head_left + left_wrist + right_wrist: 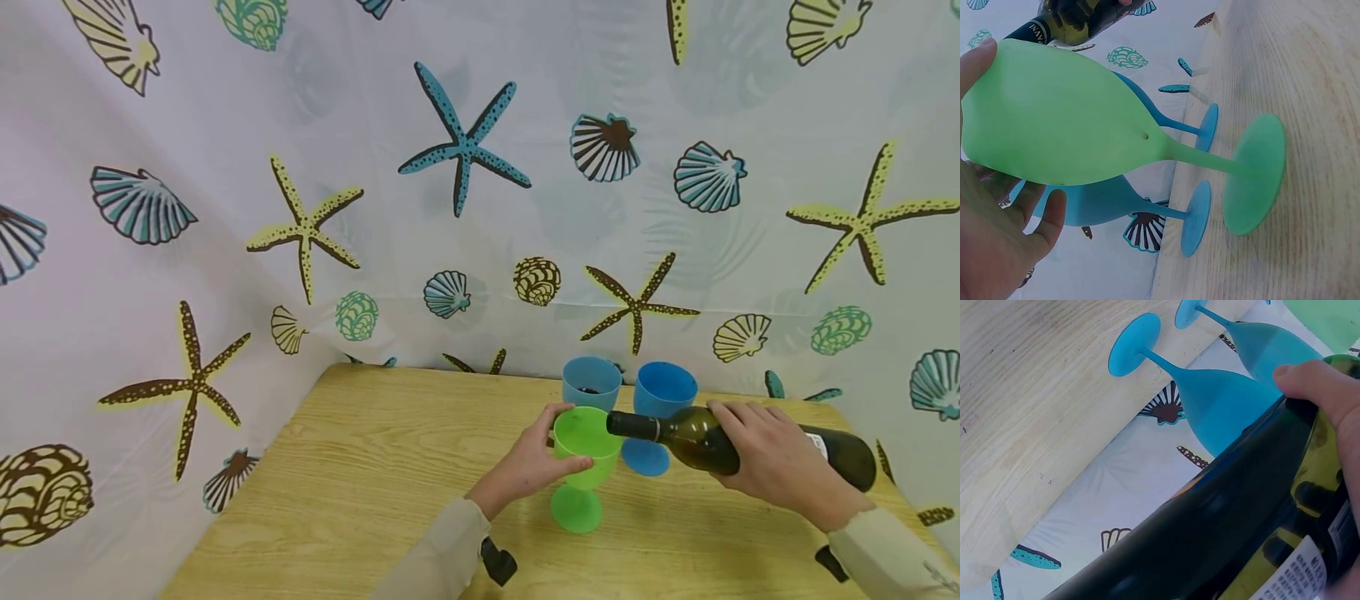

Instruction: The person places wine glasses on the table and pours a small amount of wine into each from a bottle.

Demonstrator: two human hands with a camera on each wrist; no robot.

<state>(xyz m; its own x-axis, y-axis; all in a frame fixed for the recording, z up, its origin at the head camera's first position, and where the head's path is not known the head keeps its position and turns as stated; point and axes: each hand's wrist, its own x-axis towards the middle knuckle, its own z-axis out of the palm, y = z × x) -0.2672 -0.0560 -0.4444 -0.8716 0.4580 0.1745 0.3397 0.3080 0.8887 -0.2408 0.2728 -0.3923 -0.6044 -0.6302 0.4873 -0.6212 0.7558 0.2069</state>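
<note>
A: Your left hand [529, 460] is partly closed round the bowl of the green goblet [591, 473], thumb across the near side, fingers round the far side. Probably you're steadying it; its foot looks planted on the tabletop [390, 442].

B: And your right hand [780, 454] is wrapped firmly over the body of the bottle [697, 435], to the right of the green goblet. You hold it almost level, neck aimed at the goblet, mouth right at its rim. That seems meant to let anything inside run into the bowl, though no stream shows.

A: The other 2 stand clear of your grip: the light blue goblet [572, 392] behind the green goblet, the darker blue goblet [663, 405] behind it and to the right. Something dark sits in the light blue bowl, too small for me to name.

B: All 3 look like matte plastic: egg-shaped bowls, slim stems, disc feet. Your bottle is smooth, dark olive glass with a white label [1291, 578]. Under the green goblet runs streaky wood grain; behind it hangs a creased, shell-printed cloth [375, 125].
</note>
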